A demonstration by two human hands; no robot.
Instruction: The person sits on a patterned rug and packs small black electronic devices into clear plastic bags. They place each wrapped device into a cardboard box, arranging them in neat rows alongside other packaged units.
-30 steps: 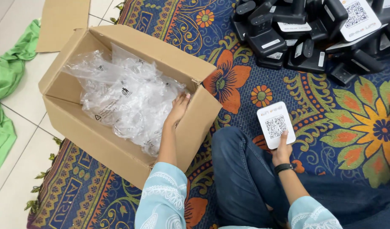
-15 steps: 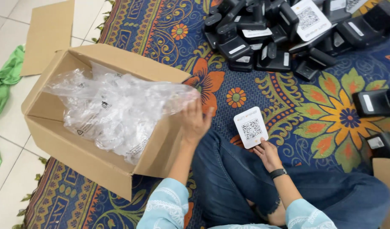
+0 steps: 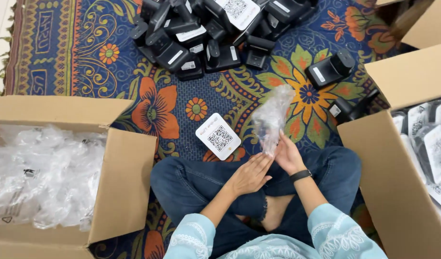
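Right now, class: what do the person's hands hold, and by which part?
A clear plastic bag, upright, gripped at its lower end by the right hand. The left hand is beside it; whether it also grips is unclear.

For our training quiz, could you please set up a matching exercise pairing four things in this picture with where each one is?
Things:
1. clear plastic bag
2. white square card
3. pile of black devices
4. heap of plastic bags

Places:
A. in the left cardboard box
B. flat on the rug before the knees
C. held in the hands, right hand
D. far side of the rug

Pairs: 1-C, 2-B, 3-D, 4-A
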